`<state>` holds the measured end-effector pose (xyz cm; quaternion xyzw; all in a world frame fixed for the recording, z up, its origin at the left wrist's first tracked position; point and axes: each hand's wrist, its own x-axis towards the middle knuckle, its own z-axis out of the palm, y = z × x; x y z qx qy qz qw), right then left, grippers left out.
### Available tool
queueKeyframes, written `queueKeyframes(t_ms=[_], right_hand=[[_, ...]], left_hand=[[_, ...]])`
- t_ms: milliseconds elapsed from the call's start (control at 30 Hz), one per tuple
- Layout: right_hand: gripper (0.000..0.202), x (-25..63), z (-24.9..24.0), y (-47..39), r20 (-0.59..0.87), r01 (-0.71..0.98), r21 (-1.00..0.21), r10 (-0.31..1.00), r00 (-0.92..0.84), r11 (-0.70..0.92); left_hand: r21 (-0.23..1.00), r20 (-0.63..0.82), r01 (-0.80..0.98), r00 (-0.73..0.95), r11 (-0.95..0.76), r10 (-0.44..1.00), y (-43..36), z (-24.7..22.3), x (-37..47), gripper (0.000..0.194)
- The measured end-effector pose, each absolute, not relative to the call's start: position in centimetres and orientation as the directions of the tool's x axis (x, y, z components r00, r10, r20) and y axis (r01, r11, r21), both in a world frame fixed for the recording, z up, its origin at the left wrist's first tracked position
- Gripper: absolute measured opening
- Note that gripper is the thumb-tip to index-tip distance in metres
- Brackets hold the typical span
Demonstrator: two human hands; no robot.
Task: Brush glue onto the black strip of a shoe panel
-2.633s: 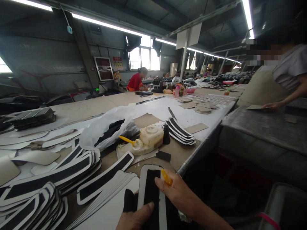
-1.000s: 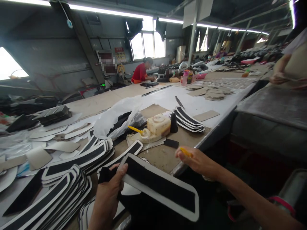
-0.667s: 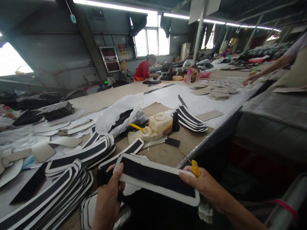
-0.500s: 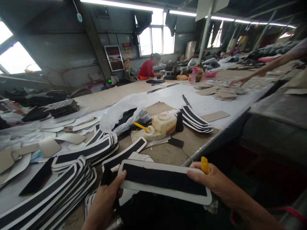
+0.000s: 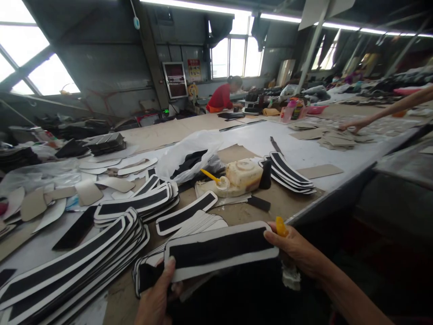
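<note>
A long white strip with a black centre [image 5: 219, 248] lies level between my two hands, just above the table's near edge. My left hand [image 5: 158, 295] pinches its left end with the thumb on top, along with a small black piece [image 5: 146, 276]. My right hand [image 5: 294, 250] grips the right end and also holds a small yellow tool [image 5: 280, 226] between its fingers. Stacks of similar black-and-white strips [image 5: 88, 253] lie fanned out on the table to the left.
A glue-caked container with a yellow-handled brush [image 5: 237, 178] sits mid-table beside a white plastic bag [image 5: 189, 153] and another strip stack [image 5: 291, 174]. Beige cut pieces [image 5: 333, 140] lie far right, where another person's arm [image 5: 389, 110] reaches. A person in red [image 5: 221, 97] works far back.
The strip has swung from upright to level between my hands, and my right hand has taken hold of its right end. My view has panned left. The co-worker's arm reached over the beige pieces.
</note>
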<state>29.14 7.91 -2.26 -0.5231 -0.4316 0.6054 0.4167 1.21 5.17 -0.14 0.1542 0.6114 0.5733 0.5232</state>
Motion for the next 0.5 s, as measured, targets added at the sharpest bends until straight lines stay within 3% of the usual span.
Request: queueKeyframes(t_ms=[133,267,433,500], right_hand=[[0.041,27.9,-1.7,7.7,-0.279,0.074,-0.958,0.960,0.002,-0.278],[0.040,27.0,-1.1,7.5,-0.244,0.115,-0.964,0.970,-0.023,-0.239],[0.033,27.0,1.2,7.5,-0.246,0.044,-0.969,0.960,-0.131,-0.242],[0.030,27.0,1.7,7.4,-0.256,-0.068,-0.960,0.952,-0.166,-0.270]], left_hand=[[0.835,-0.522,-0.421,-0.399,0.355,0.754,4.9,-0.9,0.6,0.055],[0.876,-0.452,-0.346,-0.346,0.336,0.822,4.7,-0.7,-0.8,0.057],[0.867,-0.488,-0.245,-0.235,0.434,0.841,4.6,-0.3,-2.2,0.064],[0.815,-0.548,-0.343,-0.193,0.467,0.814,4.0,-0.6,-2.3,0.070]])
